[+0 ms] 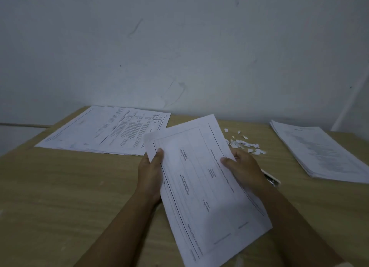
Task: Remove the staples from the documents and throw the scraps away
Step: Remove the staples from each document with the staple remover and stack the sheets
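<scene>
**A:** You hold the document [201, 178] up off the tabletop [60, 186], right in front of you. Your left hand [149, 172] pinches its left edge near the top, thumb on the front, fingers hidden behind.

**B:** Your right hand [243, 170] grips the right edge the same way, thumb on top. So both hands are closed on the paper.

**A:** Look at the corner at 11 o'clock on the sheet. It curls up a bit. The staple may be there, but it is too small to see from here.

**B:** Turn that corner to your eyes first. Then hold the pages tight, close to that corner, so they do not rip far.

**A:** Pull slowly. A tiny tear is better than a big one.

**B:** The scraps [243, 144] lie in a little heap on the tabletop, at 2 o'clock from the document. Drop any new bit there, so you can throw them all away in one go.

**A:** A small white thing [272, 179] lies just beside your right wrist. You cannot tell what it is.

**B:** A stack of papers [319, 150] sits at 3 o'clock, and spread sheets [105, 130] at 10 o'clock. Do not mix the two.
</scene>
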